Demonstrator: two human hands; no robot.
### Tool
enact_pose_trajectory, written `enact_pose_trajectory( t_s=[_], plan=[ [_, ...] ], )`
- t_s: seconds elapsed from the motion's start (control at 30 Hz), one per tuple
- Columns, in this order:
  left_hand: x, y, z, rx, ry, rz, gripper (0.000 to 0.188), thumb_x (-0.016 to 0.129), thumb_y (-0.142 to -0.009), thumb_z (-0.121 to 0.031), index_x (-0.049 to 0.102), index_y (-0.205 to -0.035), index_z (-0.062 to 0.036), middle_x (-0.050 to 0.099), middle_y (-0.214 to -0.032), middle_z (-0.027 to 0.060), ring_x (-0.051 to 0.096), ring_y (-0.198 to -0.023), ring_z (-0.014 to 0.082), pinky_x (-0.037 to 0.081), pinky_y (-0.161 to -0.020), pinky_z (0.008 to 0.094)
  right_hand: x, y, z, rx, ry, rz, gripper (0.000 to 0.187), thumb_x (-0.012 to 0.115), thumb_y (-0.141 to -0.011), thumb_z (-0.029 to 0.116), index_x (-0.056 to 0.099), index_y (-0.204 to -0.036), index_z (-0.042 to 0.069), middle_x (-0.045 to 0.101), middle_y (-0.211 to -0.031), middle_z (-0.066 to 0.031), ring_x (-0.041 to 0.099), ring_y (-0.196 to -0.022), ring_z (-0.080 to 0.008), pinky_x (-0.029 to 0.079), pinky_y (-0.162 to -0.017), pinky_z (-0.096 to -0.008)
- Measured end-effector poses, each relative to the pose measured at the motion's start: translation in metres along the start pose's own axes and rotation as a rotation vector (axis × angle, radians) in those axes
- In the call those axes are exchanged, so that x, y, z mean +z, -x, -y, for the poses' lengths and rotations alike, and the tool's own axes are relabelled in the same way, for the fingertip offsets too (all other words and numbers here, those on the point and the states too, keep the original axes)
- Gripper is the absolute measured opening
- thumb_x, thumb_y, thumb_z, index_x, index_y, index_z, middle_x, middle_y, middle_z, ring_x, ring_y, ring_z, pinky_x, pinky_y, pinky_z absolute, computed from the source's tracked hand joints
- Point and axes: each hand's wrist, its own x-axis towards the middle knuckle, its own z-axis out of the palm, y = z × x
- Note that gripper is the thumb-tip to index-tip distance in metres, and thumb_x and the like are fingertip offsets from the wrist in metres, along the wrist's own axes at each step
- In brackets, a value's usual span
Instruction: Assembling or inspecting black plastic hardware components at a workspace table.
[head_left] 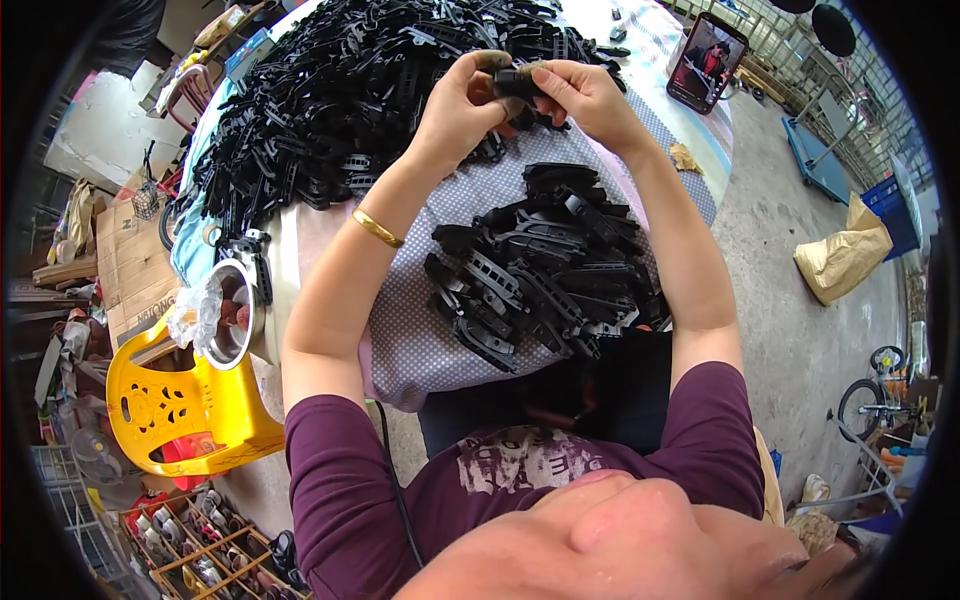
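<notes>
Above the far part of the table, my left hand (457, 108) and my right hand (588, 98) meet around a small black plastic part (515, 84). Fingers of both hands are closed on it, and they hide much of its shape. Behind and to the left spreads a large heap of similar long, slotted black plastic parts (300, 120). Nearer my body, between my forearms, lies a smaller pile of these parts (540, 265) on a dotted grey cloth (410, 340).
A phone (707, 63) stands upright at the table's right side. On the left, a metal bowl (236, 335) with a clear plastic bag rests by a yellow plastic chair (190, 400). A tan sack (843, 255) and a blue trolley (815, 160) are on the floor to the right.
</notes>
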Motion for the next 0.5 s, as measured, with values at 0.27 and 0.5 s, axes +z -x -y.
enact_pose_trajectory(
  t_s=[0.27, 0.5],
  plan=[
    [-0.002, 0.001, -0.01, -0.035, -0.102, -0.091, 0.027, 0.052, -0.079, 0.008, 0.053, -0.106, 0.0067, 0.064, -0.091, 0.0113, 0.065, -0.082, 0.0161, 0.053, -0.075, 0.0246, 0.013, 0.0, -0.005, -0.215, 0.113, -0.147, 0.025, 0.052, -0.092, 0.022, 0.063, -0.104, 0.003, 0.058, -0.069, 0.0002, 0.051, -0.06, -0.0061, 0.044, -0.053, -0.0201],
    [-0.002, 0.002, -0.012, 0.026, -0.04, -0.091, 0.026, 0.065, -0.079, -0.003, 0.056, -0.102, 0.0054, 0.065, -0.09, 0.0101, 0.063, -0.082, 0.0117, 0.051, -0.074, 0.0215, 0.012, 0.002, 0.006, -0.404, 0.526, -0.259, 0.021, 0.057, -0.089, 0.015, 0.063, -0.103, 0.002, 0.061, -0.068, -0.0078, 0.056, -0.058, -0.0131, 0.048, -0.057, -0.0239]
  ],
)
